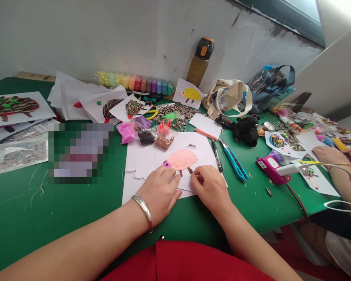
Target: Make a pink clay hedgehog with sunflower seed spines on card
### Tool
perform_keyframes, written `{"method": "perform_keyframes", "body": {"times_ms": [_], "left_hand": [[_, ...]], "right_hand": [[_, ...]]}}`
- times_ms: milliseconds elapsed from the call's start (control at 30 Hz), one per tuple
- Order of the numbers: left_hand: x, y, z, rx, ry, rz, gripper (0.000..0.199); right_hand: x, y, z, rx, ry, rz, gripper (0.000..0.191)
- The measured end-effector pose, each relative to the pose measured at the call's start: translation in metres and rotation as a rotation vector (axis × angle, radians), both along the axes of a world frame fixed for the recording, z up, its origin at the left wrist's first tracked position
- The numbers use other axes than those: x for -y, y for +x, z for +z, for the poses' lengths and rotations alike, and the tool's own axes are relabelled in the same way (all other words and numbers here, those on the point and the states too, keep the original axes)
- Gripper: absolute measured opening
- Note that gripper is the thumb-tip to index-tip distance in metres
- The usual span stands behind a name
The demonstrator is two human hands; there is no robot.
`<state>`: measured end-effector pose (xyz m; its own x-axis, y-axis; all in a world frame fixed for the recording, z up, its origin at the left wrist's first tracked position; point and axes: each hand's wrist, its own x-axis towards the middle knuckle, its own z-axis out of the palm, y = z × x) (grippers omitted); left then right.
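On white paper [134, 156] in front of me lies a flat, pale orange clay hedgehog body [182, 159] with a pink face. Two short brown clay legs [181, 173] show along its lower edge. My left hand [160, 191], with a silver bangle at the wrist, rests on the paper with its fingers stretched out by the face. The fingers of my right hand [209, 183] are curled and pinched at the right-hand brown clay leg [190, 170], touching it. A small dark sunflower seed [192, 146] lies above the body.
Bags of clay [125, 132] and a heap of sunflower seeds [181, 113] lie behind the paper. To the right are a black pen [217, 156], a blue utility knife [234, 162] and a magenta device [273, 169]. Another person's arm [339, 168] works at far right.
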<state>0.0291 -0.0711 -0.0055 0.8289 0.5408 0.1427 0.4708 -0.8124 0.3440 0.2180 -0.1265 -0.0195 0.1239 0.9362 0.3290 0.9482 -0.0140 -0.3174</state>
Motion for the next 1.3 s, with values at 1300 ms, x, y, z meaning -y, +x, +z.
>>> {"method": "perform_keyframes", "body": {"times_ms": [1300], "left_hand": [[-0.0002, 0.0011, -0.0014, -0.008, 0.003, 0.006, 0.026]], "right_hand": [[-0.0034, -0.0011, 0.0005, -0.009, 0.008, -0.055, 0.013]]}}
